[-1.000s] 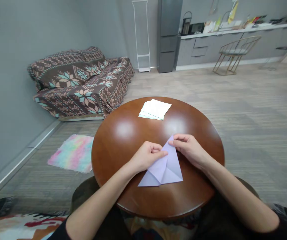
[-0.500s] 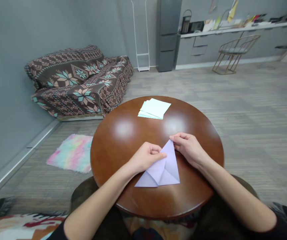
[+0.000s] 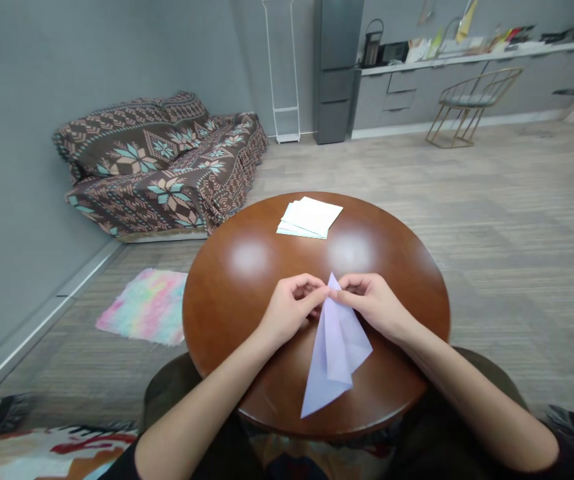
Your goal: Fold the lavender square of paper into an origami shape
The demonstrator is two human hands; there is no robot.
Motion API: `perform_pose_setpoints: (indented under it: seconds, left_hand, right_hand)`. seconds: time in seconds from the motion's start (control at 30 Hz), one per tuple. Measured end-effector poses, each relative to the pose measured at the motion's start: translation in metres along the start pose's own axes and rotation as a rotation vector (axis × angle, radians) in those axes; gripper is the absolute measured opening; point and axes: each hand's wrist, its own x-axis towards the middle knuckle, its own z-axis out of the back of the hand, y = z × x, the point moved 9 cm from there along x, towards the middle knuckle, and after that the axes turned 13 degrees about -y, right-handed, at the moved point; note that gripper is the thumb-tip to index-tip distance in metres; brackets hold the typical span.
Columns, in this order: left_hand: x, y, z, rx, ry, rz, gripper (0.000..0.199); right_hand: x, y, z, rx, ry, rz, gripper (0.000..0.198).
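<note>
A folded sheet of lilac paper (image 3: 335,353) hangs between my hands over the near half of the round brown table (image 3: 227,300). Its narrow tip points away from me, and its pleated wings fan out toward me. My left hand (image 3: 294,303) pinches the paper just below the tip, thumb on top. From the other side, my right hand (image 3: 374,300) grips the same spot with thumb and bent fingers. Both thumbs almost meet there. The fingertips under the paper are partly hidden.
A small stack of pale square sheets (image 3: 311,217) lies at the table's far side. Beyond stand a sofa with a patterned cover (image 3: 167,167), a grey fridge (image 3: 339,73) and a gold wire chair (image 3: 471,100). A fluffy pastel rug (image 3: 144,307) lies on the floor at left.
The lilac paper has turned and its wings now spread toward me. My left hand has moved up to the tip, and my right hand has shifted slightly left and down.
</note>
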Motion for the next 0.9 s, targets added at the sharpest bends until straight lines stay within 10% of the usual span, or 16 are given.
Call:
perform_pose_setpoints:
  seconds: [0.9]
  left_hand:
    - [0.009, 0.004, 0.019, -0.310, -0.247, 0.000, 0.013]
  right_hand:
    - [-0.011, 0.003, -0.022, -0.139, 0.044, 0.025, 0.021]
